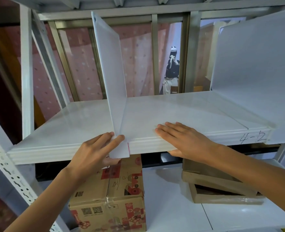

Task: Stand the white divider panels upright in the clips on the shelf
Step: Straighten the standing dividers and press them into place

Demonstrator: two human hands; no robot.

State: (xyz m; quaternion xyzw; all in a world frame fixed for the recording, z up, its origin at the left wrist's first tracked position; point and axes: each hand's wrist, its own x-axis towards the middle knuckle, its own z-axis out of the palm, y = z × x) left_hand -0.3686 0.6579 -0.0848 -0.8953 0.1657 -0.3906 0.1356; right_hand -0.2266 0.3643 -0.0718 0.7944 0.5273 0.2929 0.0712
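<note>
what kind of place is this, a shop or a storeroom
Most likely a storeroom or small warehouse. The white metal shelf has slotted uprights and a handwritten bay label "4-2", and taped cardboard boxes sit on the level below.

One white divider panel (pixel 111 67) is stood upright across the white shelf (pixel 180 111), front to back, leaning slightly left at top; its lower front tab is hung over the shelf's front lip. A 2nd white panel (pixel 255 67) is seen upright at the shelf's right end.
</note>
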